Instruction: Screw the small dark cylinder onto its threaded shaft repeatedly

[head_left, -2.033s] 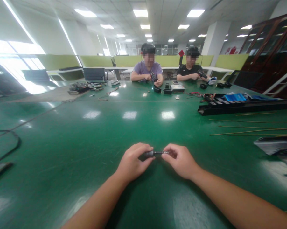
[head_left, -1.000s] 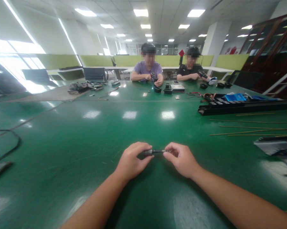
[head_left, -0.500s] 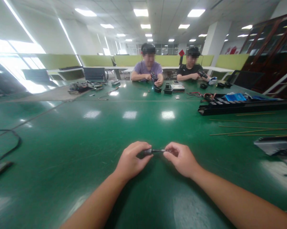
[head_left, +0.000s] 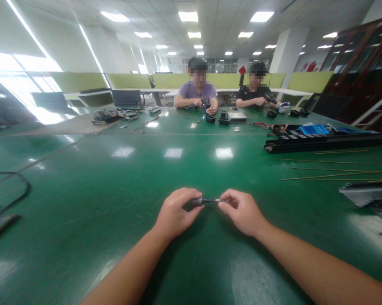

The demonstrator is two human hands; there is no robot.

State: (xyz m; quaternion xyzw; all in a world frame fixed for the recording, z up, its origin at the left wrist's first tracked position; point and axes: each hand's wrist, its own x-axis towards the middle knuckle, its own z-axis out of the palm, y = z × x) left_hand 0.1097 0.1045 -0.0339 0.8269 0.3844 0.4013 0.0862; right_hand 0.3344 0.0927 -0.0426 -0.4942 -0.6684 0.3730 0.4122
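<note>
Left hand (head_left: 175,214) and right hand (head_left: 242,212) have drawn slightly apart since two seconds ago. Past a dark strap (head_left: 27,187) at the left edge, green worktop (head_left: 83,178) spreads to lower centre; there the left grip encloses a slim tool (head_left: 211,201) at its thick end, the right pinches its tip. Upper right, a blue packet (head_left: 314,129) has illegible print.

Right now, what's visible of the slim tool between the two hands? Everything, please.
The slim tool has a thicker grey, cylindrical body and a thin dark shaft, lighter toward its far end; it looks like metal or plastic. It lies roughly level, running left to right. The left hand grips the body, partly hiding it; the right hand's fingertips close around the shaft's end, so the tip is unclear.
</note>
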